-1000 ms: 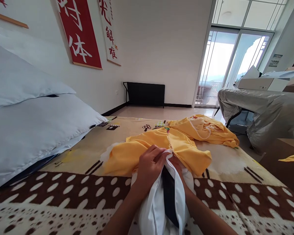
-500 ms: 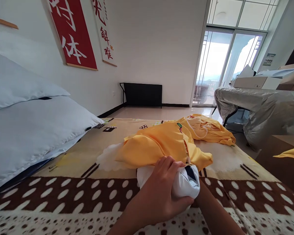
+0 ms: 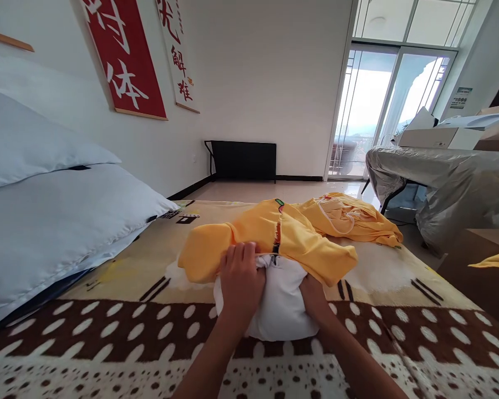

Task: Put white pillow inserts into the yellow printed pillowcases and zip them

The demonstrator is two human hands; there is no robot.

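Note:
A white pillow (image 3: 285, 307) lies bunched in front of me, its far end inside the opening of a yellow pillowcase (image 3: 249, 227). The case has a small green and red motif and a dark zip-like strip down its middle. My left hand (image 3: 242, 280) is closed at the left of the opening, fingers over the yellow edge and thumb by the white pillow. On the other side, my right hand (image 3: 316, 299) presses against the pillow's right flank. Its fingers are hidden behind the pillow and the yellow cloth.
The patterned blanket (image 3: 120, 327) lies beneath everything. Large white pillows (image 3: 66, 221) are stacked at left. More crumpled yellow cloth (image 3: 353, 221) lies behind the case. To the right stand a plastic-covered table (image 3: 441, 166) with boxes and a cardboard box (image 3: 478, 266).
My left hand has moved left and away from me to the yellow edge. My right hand has come up beside the pillow. The pillow has turned and spread, and the pillowcase has shifted left.

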